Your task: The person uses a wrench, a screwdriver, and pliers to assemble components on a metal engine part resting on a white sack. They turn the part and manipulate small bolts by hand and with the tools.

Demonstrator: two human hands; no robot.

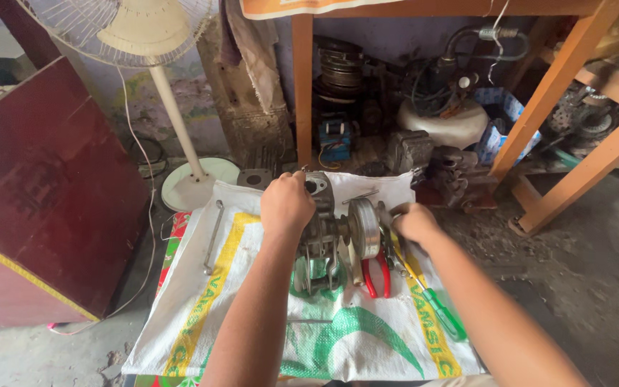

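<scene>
There is only one camera. It sits on the person's head and looks down and forward at the floor. It is close: both arms come in from the bottom edge and reach to the middle of the picture. The white woven sack (252, 315) spread on the floor fills the lower middle. The left hand (286, 204) and the right hand (413, 222) meet at the far end of the sack. Beyond the sack, the view reaches an orange wooden frame (560, 79). Left of the sack stands a white fan (173, 107).
</scene>
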